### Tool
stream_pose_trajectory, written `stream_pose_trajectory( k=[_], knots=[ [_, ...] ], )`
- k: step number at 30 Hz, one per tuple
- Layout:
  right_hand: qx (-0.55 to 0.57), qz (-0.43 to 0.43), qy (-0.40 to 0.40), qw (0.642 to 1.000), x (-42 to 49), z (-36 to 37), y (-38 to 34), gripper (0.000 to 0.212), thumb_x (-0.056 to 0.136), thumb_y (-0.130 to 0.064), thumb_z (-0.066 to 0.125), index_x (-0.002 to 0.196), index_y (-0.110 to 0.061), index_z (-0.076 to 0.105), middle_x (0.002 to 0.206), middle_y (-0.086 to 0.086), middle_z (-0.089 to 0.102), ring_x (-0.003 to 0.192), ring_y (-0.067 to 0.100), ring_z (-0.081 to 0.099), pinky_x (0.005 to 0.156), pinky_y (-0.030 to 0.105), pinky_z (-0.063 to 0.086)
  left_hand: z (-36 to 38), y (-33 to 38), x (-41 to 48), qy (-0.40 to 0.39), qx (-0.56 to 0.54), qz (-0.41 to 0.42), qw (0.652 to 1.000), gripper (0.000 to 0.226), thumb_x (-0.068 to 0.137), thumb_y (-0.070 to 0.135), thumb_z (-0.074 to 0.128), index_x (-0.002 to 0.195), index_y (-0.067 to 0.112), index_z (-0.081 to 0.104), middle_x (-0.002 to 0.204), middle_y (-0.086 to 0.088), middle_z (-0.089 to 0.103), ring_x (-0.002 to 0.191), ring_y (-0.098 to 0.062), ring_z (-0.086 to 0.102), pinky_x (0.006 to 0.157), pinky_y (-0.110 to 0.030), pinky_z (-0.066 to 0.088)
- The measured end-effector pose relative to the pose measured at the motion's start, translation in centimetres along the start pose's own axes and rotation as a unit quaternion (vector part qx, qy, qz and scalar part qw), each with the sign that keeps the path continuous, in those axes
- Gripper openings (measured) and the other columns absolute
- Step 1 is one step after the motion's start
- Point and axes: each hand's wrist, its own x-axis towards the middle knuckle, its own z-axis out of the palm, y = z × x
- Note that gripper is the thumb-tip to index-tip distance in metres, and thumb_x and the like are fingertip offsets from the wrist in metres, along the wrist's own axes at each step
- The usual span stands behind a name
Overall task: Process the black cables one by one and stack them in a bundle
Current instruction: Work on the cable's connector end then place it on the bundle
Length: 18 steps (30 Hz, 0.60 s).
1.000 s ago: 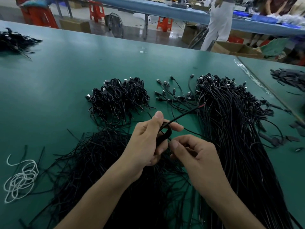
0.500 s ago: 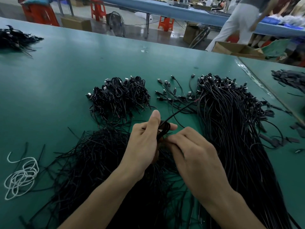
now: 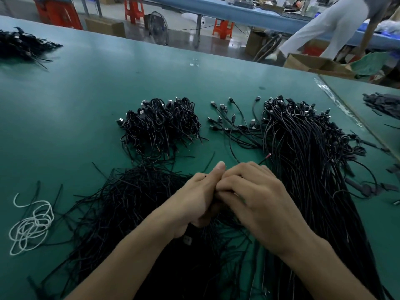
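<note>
While left hand (image 3: 199,199) and right hand (image 3: 256,201) pinch a cable (image 3: 265,158), bundle (image 3: 160,124) beyond

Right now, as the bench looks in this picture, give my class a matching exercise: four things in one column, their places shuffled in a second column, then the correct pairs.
Things
1. white cord
2. coiled cables
3. long straight cables
4. orange stool

Places
A. on the floor beyond the table
B. just right of the right hand
C. near the table's left edge
D. on the table beyond the left hand

Pairs: 1-C, 2-D, 3-B, 4-A
</note>
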Motion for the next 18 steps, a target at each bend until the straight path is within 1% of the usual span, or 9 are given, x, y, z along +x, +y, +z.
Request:
stream_pose_trajectory(
  k=[3,5,8,10,11,12,13,15,18],
  knots=[
    [0.098,0.083,-0.003,0.992,-0.4,0.3,0.4,0.005,0.09,-0.022,0.068,0.089,-0.02,0.073,0.09,-0.011,0.065,0.087,0.007,0.06,0.081,0.027,0.048,-0.1,0.4,-0.2,-0.061,0.007,-0.049,0.997,0.067,0.084,0.085,0.031,0.051,0.027,0.04,0.051,0.009,0.027,0.039,-0.008,0.017,0.035,-0.016,0.018],
    [0.143,0.116,-0.002,0.983,-0.6,0.3,0.6,0.006,0.088,-0.026,0.07,0.09,-0.022,0.073,0.088,-0.014,0.065,0.087,0.008,0.062,0.077,0.03,0.051,-0.5,0.5,-0.4,-0.12,0.046,-0.038,0.991,0.064,0.08,0.085,0.045,0.061,0.024,0.042,0.058,0.009,0.025,0.042,-0.007,0.018,0.036,-0.016,0.02],
    [0.193,0.144,-0.021,0.97,-0.8,-0.1,0.9,0.018,0.083,-0.029,0.072,0.101,-0.032,0.07,0.086,-0.017,0.065,0.087,0.007,0.064,0.074,0.017,0.048,-0.9,0.4,-0.4,-0.169,0.14,-0.012,0.975,0.062,0.067,0.058,0.077,0.09,0.004,0.057,0.069,-0.001,0.035,0.049,-0.007,0.033,0.045,-0.019,0.029],
    [0.187,0.144,-0.039,0.971,-1.0,-0.3,1.1,0.026,0.082,-0.026,0.077,0.106,-0.034,0.071,0.087,-0.019,0.065,0.088,0.005,0.064,0.075,0.017,0.049,-0.8,0.4,-0.5,-0.19,0.155,-0.006,0.97,0.052,0.069,0.035,0.086,0.101,0.001,0.064,0.077,-0.002,0.05,0.063,-0.009,0.048,0.06,-0.025,0.037],
    [0.174,0.135,-0.038,0.975,-1.0,-0.3,1.1,0.024,0.082,-0.024,0.078,0.104,-0.032,0.073,0.087,-0.019,0.065,0.088,0.004,0.064,0.075,0.02,0.05,-0.7,0.5,-0.6,-0.192,0.152,0.004,0.969,0.036,0.073,0.023,0.086,0.098,0.005,0.067,0.077,0.003,0.056,0.067,-0.007,0.053,0.064,-0.023,0.039],
    [0.161,0.123,-0.029,0.979,-1.0,-0.2,1.0,0.02,0.082,-0.022,0.079,0.101,-0.028,0.075,0.087,-0.018,0.066,0.086,0.004,0.064,0.075,0.024,0.052,-0.6,0.6,-0.7,-0.195,0.147,0.01,0.97,0.021,0.078,0.014,0.084,0.091,0.008,0.068,0.072,0.007,0.058,0.063,-0.005,0.053,0.06,-0.019,0.04],
    [0.146,0.105,-0.012,0.984,-1.1,-0.3,0.8,0.015,0.082,-0.021,0.078,0.096,-0.024,0.077,0.087,-0.017,0.067,0.084,0.004,0.064,0.074,0.028,0.054,-0.5,0.6,-0.8,-0.194,0.149,0.011,0.97,0.014,0.083,0.009,0.08,0.084,0.008,0.066,0.064,0.008,0.054,0.054,-0.005,0.048,0.051,-0.018,0.037],
    [0.092,0.055,0.009,0.994,-1.0,-0.4,0.5,0.01,0.083,-0.025,0.072,0.089,-0.019,0.078,0.084,-0.011,0.067,0.081,0.008,0.062,0.073,0.031,0.052,-0.4,0.6,-0.8,-0.184,0.167,0.018,0.969,0.018,0.087,0.008,0.075,0.08,0.001,0.061,0.055,0.008,0.043,0.043,-0.006,0.035,0.042,-0.018,0.029],
    [-0.004,0.006,-0.026,1.0,-0.6,-0.7,0.2,0.019,0.09,-0.031,0.058,0.085,-0.02,0.073,0.085,-0.008,0.062,0.08,0.013,0.057,0.073,0.029,0.048,-0.1,0.7,-0.9,-0.171,0.154,0.039,0.972,0.018,0.091,-0.003,0.066,0.077,0.005,0.057,0.047,0.016,0.044,0.037,0.002,0.037,0.041,-0.009,0.03]
  ],
)
